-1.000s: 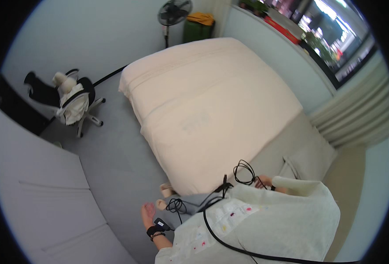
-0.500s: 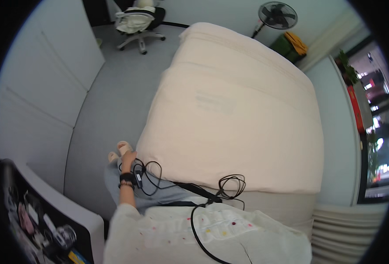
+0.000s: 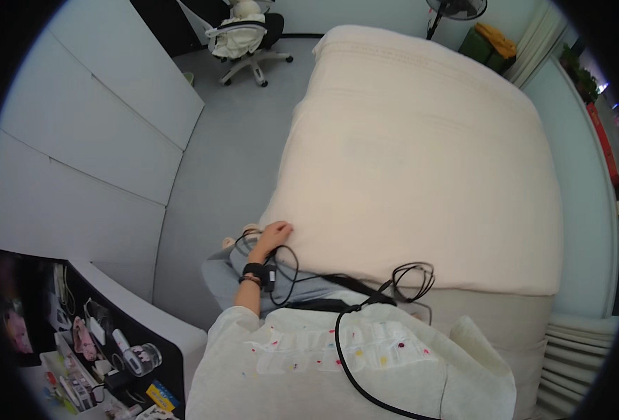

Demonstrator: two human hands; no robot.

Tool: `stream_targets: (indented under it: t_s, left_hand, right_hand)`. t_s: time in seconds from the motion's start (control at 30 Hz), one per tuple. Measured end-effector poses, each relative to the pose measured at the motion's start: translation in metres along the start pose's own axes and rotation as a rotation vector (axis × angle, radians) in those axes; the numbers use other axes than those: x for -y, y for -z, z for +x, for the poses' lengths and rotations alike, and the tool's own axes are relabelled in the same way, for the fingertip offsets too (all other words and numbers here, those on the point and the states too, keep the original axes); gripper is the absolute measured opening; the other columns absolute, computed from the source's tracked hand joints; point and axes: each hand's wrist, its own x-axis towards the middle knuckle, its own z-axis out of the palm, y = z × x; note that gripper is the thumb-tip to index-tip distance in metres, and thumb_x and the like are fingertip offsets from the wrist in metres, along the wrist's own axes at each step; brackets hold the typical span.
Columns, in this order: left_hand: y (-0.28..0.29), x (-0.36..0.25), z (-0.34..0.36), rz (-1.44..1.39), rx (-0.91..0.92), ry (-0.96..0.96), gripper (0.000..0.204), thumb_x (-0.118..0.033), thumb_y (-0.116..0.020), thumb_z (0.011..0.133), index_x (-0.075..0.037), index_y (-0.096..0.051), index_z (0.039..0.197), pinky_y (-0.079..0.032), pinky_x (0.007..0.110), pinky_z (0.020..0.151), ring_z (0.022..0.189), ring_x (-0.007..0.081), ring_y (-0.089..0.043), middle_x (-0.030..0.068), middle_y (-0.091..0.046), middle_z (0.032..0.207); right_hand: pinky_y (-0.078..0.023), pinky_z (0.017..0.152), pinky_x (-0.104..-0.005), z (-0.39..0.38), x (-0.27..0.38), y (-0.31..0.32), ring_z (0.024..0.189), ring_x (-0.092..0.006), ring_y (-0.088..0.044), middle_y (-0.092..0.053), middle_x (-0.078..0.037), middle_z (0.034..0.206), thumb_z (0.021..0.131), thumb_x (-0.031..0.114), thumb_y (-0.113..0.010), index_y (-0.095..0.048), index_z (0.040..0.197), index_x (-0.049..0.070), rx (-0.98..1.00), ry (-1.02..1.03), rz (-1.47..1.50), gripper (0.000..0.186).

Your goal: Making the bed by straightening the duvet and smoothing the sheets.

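Note:
My left hand [image 3: 276, 234] is at the near left corner of the bed cover [image 3: 407, 161], a pale pink sheet spread over the bed. Its fingers are bent and pressed together against the cover's edge. A black band and a beaded bracelet circle that wrist, with a small black device [image 3: 269, 278] beside them. Black cable [image 3: 297, 262] loops around the forearm and runs to a coil [image 3: 414, 280] by the bed's near edge. My right sleeve [image 3: 474, 343] shows at the lower right, but no right hand can be made out.
White cabinets [image 3: 99, 126] line the left, beyond a strip of grey floor [image 3: 225, 154]. A dark-topped table [image 3: 173, 350] with small items stands at lower left. Farther off are an office chair [image 3: 239, 35], a fan [image 3: 456, 7] and a green bin [image 3: 483, 50]. A ribbed radiator-like panel [image 3: 575, 357] is at lower right.
My left hand has risen from beside the bed onto the cover's near left corner. The view has shifted, so the bed and chair sit farther right in the picture.

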Motion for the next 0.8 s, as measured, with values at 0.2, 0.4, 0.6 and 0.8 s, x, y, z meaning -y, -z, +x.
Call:
stream_targets:
  t_s: [0.2,0.4,0.6,0.8]
  left_hand:
    - [-0.026,-0.017,-0.026,-0.069,0.414,0.222,0.064,-0.052,-0.036,0.089,0.001,-0.065,0.070,-0.047,0.032,0.071,0.068,0.0227,-0.062,0.0113,-0.064,0.063]
    - [-0.031,0.017,-0.044,-0.036,0.499,0.585,0.085,-0.068,-0.019,0.085,0.006,-0.060,0.095,-0.041,0.035,0.086,0.090,0.0286,-0.058,0.0204,-0.062,0.097]
    - [-0.016,0.057,-0.044,-0.927,0.234,0.723,0.080,-0.069,-0.033,0.083,0.000,-0.045,0.121,-0.038,0.039,0.093,0.105,0.0285,-0.049,0.0168,-0.053,0.116]
    - [-0.009,0.041,-0.027,-1.578,-0.146,0.801,0.075,-0.046,-0.066,0.076,-0.004,-0.036,0.130,-0.033,0.047,0.100,0.120,0.0343,-0.041,0.0185,-0.040,0.131]
  right_hand:
    - [-0.044,0.037,-0.0331,-0.024,0.005,-0.007,0.040,-0.0214,-0.055,-0.056,-0.012,0.049,0.068,0.046,-0.072,-0.059,0.057,-0.003,0.118,-0.118,0.104,0.051]
    - [-0.040,0.030,-0.0286,-0.025,0.004,-0.012,0.033,-0.0175,-0.052,-0.056,-0.011,0.045,0.074,0.047,-0.068,-0.059,0.050,-0.002,0.101,-0.084,0.121,0.055]
    - [-0.042,0.033,-0.0303,-0.018,-0.003,-0.004,0.034,-0.0199,-0.053,-0.056,-0.013,0.046,0.071,0.051,-0.070,-0.058,0.051,-0.002,0.123,-0.118,0.112,0.057]
    - [-0.041,0.032,-0.0287,-0.033,0.003,-0.013,0.035,-0.0184,-0.053,-0.056,-0.012,0.047,0.072,0.048,-0.069,-0.060,0.052,-0.003,0.094,-0.105,0.085,0.056]
